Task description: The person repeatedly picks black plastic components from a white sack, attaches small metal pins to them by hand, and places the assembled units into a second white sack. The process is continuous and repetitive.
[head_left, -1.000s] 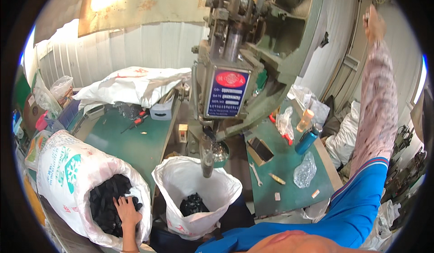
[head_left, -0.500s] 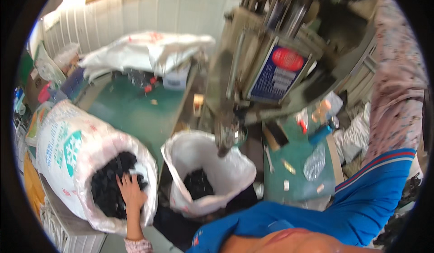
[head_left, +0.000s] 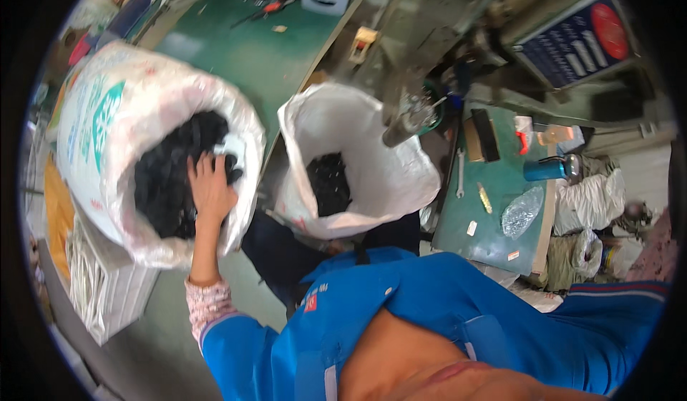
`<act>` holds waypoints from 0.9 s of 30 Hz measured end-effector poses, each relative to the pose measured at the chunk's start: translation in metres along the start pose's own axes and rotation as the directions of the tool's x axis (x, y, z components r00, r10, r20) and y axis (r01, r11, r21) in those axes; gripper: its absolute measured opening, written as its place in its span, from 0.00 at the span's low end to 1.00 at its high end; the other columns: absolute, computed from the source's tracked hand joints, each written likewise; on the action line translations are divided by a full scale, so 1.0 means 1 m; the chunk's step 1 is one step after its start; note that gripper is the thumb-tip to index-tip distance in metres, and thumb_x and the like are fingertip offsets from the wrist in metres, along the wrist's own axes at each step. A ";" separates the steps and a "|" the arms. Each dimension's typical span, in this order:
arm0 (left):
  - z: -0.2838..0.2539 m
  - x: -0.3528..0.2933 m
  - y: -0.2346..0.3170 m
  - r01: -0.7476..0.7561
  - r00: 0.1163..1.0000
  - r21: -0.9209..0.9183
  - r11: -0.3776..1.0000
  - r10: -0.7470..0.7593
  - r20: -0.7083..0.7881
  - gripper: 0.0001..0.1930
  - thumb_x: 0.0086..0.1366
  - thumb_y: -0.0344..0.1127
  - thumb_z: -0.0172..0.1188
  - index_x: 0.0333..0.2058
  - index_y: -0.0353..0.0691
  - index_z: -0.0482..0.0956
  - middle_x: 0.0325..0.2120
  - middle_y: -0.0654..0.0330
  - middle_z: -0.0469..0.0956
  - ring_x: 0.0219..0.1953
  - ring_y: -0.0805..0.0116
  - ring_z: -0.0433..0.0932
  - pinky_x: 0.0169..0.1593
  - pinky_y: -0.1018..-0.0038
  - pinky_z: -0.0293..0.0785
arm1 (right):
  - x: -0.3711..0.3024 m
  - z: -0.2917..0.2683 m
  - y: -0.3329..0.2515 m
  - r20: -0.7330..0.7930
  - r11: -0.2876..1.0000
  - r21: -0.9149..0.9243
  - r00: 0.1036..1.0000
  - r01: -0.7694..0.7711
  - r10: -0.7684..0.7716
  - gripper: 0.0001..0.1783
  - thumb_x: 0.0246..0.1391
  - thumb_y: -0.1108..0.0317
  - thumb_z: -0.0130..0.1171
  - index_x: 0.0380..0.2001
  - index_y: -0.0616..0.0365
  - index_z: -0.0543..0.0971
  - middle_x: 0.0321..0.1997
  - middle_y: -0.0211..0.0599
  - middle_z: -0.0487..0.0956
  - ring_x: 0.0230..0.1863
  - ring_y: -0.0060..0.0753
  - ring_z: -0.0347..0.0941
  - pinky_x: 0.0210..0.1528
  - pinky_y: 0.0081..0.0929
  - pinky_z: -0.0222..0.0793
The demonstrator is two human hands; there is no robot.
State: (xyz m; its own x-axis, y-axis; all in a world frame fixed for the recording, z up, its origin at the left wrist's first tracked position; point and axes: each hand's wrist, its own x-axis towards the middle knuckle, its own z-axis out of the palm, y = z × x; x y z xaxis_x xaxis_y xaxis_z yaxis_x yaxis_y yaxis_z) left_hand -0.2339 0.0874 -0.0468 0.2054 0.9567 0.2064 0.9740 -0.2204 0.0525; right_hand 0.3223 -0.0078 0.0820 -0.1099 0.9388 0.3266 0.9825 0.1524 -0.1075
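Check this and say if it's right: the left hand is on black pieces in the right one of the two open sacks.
Wrong sack: the head view shows the left hand on black pieces in the left open sack.

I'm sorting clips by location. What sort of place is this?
Probably a workshop or small factory: a heavy metal machine, a wrench on a green worktop, and an open white sack holding black pieces.
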 end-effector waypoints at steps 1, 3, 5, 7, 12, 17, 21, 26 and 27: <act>0.000 0.000 0.000 -0.007 1.000 0.012 1.000 0.007 -0.002 0.31 0.40 0.28 0.59 0.49 0.37 0.68 0.48 0.47 0.69 0.59 0.50 0.62 0.67 0.51 0.43 | -0.027 0.012 -0.002 0.062 0.999 0.025 0.998 -0.027 0.026 0.17 0.53 0.55 0.60 0.34 0.59 0.76 0.36 0.33 0.76 0.32 0.28 0.73 0.29 0.25 0.71; 0.002 -0.001 0.000 -0.014 1.000 0.019 1.000 0.014 -0.001 0.30 0.41 0.28 0.58 0.49 0.38 0.68 0.47 0.47 0.69 0.59 0.50 0.62 0.66 0.50 0.44 | -0.077 0.025 -0.006 0.169 0.995 0.052 0.983 -0.080 0.070 0.17 0.52 0.55 0.60 0.34 0.59 0.77 0.37 0.33 0.76 0.32 0.28 0.73 0.29 0.26 0.71; 0.002 -0.001 0.001 -0.012 1.000 -0.012 1.000 0.012 -0.017 0.30 0.41 0.28 0.57 0.49 0.39 0.68 0.47 0.48 0.69 0.58 0.50 0.63 0.66 0.50 0.44 | -0.112 0.027 -0.010 0.246 0.992 0.056 0.965 -0.111 0.094 0.17 0.52 0.55 0.61 0.34 0.59 0.77 0.37 0.34 0.76 0.33 0.29 0.74 0.30 0.26 0.72; 0.003 -0.001 0.000 -0.022 1.000 -0.003 1.000 0.022 -0.009 0.31 0.41 0.28 0.58 0.50 0.40 0.68 0.47 0.48 0.70 0.57 0.50 0.64 0.66 0.49 0.45 | -0.133 0.023 -0.012 0.297 0.991 0.052 0.950 -0.119 0.099 0.17 0.52 0.55 0.61 0.34 0.59 0.77 0.38 0.34 0.76 0.33 0.29 0.74 0.30 0.27 0.72; 0.006 -0.004 -0.008 0.020 1.000 0.022 1.000 -0.020 0.001 0.33 0.41 0.30 0.59 0.52 0.39 0.67 0.46 0.49 0.70 0.56 0.52 0.64 0.66 0.50 0.46 | -0.108 -0.001 -0.018 0.300 0.999 0.023 0.953 0.039 -0.044 0.17 0.51 0.55 0.61 0.33 0.59 0.77 0.39 0.35 0.76 0.34 0.30 0.74 0.31 0.28 0.72; 0.012 0.011 -0.016 -0.001 0.990 0.001 1.000 0.001 0.140 0.42 0.43 0.36 0.57 0.62 0.47 0.58 0.48 0.47 0.68 0.56 0.46 0.63 0.65 0.42 0.42 | -0.014 -0.080 -0.068 0.142 0.919 -0.172 0.932 0.356 -0.334 0.16 0.51 0.56 0.62 0.33 0.58 0.78 0.41 0.35 0.76 0.36 0.31 0.74 0.32 0.29 0.73; -0.013 0.037 0.003 0.098 0.956 -0.180 0.979 -0.042 0.291 0.47 0.42 0.48 0.62 0.64 0.46 0.54 0.58 0.42 0.61 0.62 0.45 0.58 0.65 0.45 0.42 | 0.065 -0.141 -0.144 -0.044 0.737 -0.392 0.789 0.551 -0.613 0.16 0.50 0.56 0.62 0.33 0.58 0.78 0.42 0.36 0.75 0.37 0.32 0.74 0.33 0.30 0.74; -0.005 0.052 0.041 0.339 0.938 -0.410 0.847 -0.336 0.083 0.38 0.48 0.51 0.61 0.54 0.31 0.63 0.45 0.38 0.74 0.48 0.42 0.73 0.53 0.57 0.68 | 0.092 -0.063 -0.233 0.051 0.571 -0.085 0.576 0.816 -0.816 0.16 0.49 0.56 0.62 0.32 0.58 0.78 0.43 0.36 0.75 0.38 0.33 0.74 0.34 0.32 0.74; 0.003 0.062 0.045 0.371 0.926 -0.428 0.824 -0.363 0.105 0.35 0.50 0.49 0.61 0.51 0.31 0.65 0.42 0.39 0.76 0.44 0.42 0.76 0.50 0.57 0.70 | 0.073 -0.025 -0.238 0.101 0.597 0.149 0.589 0.788 -0.802 0.14 0.47 0.58 0.63 0.31 0.58 0.79 0.41 0.41 0.76 0.39 0.41 0.76 0.37 0.36 0.74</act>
State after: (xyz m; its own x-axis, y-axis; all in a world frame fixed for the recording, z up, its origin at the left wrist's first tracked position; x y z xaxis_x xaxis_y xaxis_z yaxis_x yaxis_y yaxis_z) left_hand -0.1770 0.1377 -0.0343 -0.1529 0.9858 0.0692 0.8376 0.0921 0.5385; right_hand 0.0842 0.0170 0.1550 -0.8679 0.4616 0.1836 0.4776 0.8770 0.0528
